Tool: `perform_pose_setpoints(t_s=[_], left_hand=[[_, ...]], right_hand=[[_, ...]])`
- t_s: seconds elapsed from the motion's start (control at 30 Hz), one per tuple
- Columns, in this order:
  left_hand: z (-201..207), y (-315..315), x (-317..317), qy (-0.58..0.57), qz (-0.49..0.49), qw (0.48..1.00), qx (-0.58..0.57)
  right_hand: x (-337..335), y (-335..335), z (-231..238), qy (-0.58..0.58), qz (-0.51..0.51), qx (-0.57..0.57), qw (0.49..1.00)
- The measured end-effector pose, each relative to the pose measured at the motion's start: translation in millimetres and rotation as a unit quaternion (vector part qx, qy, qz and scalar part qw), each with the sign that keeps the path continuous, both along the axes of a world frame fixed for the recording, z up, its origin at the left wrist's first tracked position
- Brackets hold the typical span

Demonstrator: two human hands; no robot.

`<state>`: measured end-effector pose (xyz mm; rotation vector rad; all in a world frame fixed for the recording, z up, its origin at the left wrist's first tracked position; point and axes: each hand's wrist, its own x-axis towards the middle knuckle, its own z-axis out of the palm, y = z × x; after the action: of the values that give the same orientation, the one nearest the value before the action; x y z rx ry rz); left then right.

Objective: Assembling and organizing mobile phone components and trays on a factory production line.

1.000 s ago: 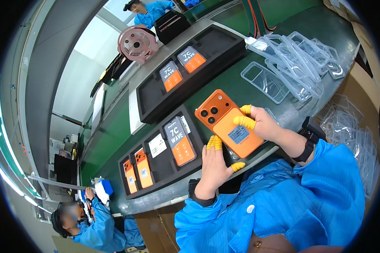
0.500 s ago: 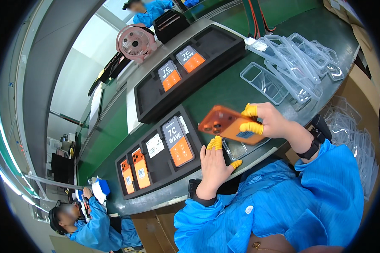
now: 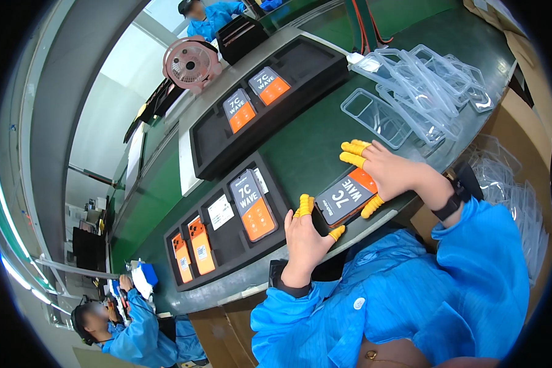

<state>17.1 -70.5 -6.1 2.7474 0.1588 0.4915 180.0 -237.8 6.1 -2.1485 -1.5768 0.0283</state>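
- Gray-orange phone (image 3: pixel 340 203) lies face-up on green table (image 3: pixel 316 144).
- Worker's L hand (image 3: pixel 304 237), spread, abt 8 o'clock of it; R hand (image 3: pixel 391 175), w/ fingers splayed, abt 2 o'clock.
- Clear cases (image 3: pixel 424 105) piled, 1 o'clock.

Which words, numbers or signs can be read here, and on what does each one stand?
Printed wording is not copied here, only its places.
Phone by the right hand: large pale print, legible.
Phone in the near tray: large pale print, legible; smaller lines too small.
Two phones in the far tray: large pale print, legible.
White label in the near tray, stickers on orange phones: too small.
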Motion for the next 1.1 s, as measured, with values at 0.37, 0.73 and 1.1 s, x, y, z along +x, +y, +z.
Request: perform_pose_setpoints(t_s=[0.37,0.73,1.1], left_hand=[[17.4,-0.5,-19.0,-0.104,-0.025,0.985,-0.137],[21.1,-22.1,-14.7,-0.133,0.004,0.890,-0.437],[27.9,-17.4,-15.5,-0.134,0.043,0.937,-0.320]], right_hand=[[-23.6,5.0,-1.7,-0.043,-0.027,0.161,0.986],[-40.6,23.0,-10.3,-0.065,-0.066,0.331,0.939],[-34.6,25.9,-6.1,-0.004,-0.037,0.296,0.955]])
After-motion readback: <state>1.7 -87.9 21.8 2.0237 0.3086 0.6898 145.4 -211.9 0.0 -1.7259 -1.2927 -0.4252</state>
